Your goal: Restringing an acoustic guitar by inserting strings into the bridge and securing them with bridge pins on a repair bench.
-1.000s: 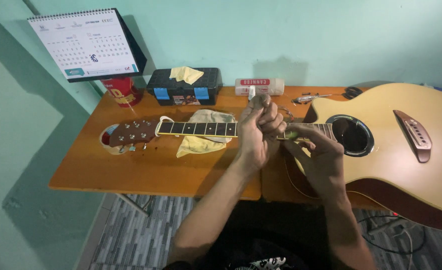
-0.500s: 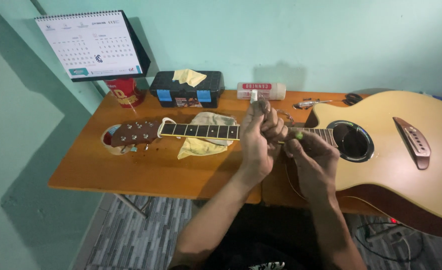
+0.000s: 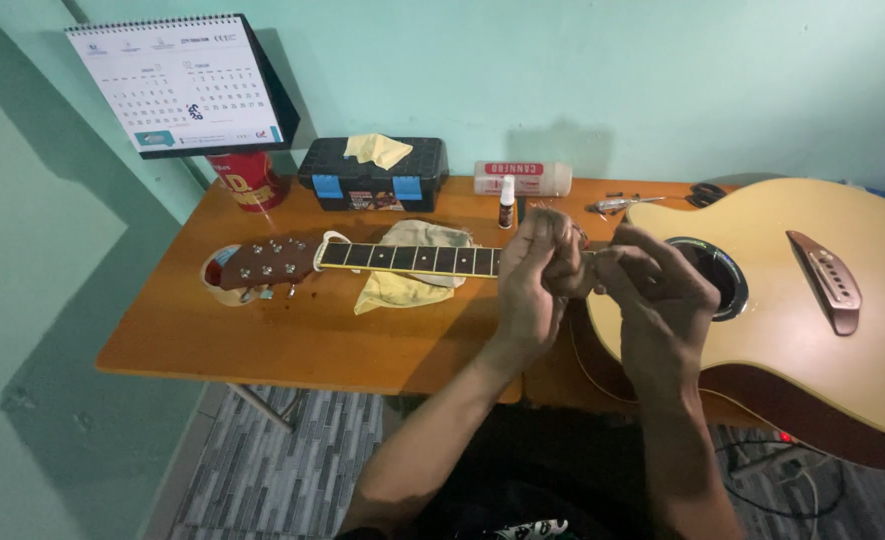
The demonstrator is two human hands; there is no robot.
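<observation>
Fingers (image 3: 552, 250) of both hands pinch something small, hidden, above the guitar (image 3: 792, 300) neck; likely string work, needing steady tension next

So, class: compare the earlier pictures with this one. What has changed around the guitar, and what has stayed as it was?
Little changed. The left hand and right hand stay close together over the neck of the acoustic guitar, near the soundhole, fingers shifting slightly; what they pinch is too small to tell. The guitar, yellow cloth, black toolbox and small bottle lie where they were on the wooden table.

White wall calendar (image 3: 177, 85); red tin (image 3: 247, 180).
</observation>
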